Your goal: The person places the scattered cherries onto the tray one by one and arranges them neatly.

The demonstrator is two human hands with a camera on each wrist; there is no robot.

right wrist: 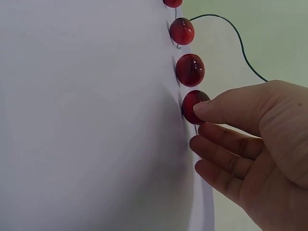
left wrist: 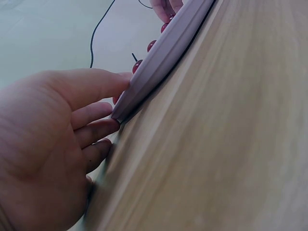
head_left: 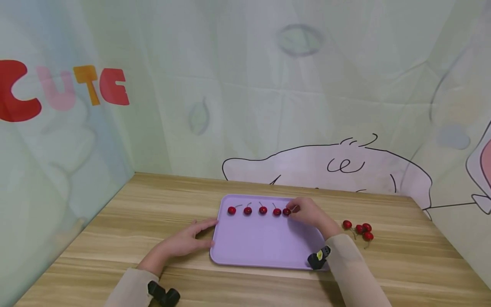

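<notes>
A purple tray (head_left: 264, 245) lies on the table with several red cherries (head_left: 247, 210) in a row along its far side. At the right end of that row my right hand (head_left: 308, 212) pinches a cherry (right wrist: 195, 107) between thumb and fingers, low over the tray. In the right wrist view its thumb lies on the cherry's side, and a neighbouring cherry (right wrist: 190, 70) sits close by. My left hand (head_left: 186, 241) rests at the tray's left edge, fingers and thumb extended and spread. The left wrist view shows its thumb and fingertips touching the tray's rim (left wrist: 159, 57).
To the right of the tray, a loose group of several cherries (head_left: 359, 229) with stems lies on the wooden table (head_left: 161, 204). Behind the table hangs a printed cloth backdrop (head_left: 245, 106). Each sleeve carries a small black device (head_left: 319, 258) at the wrist.
</notes>
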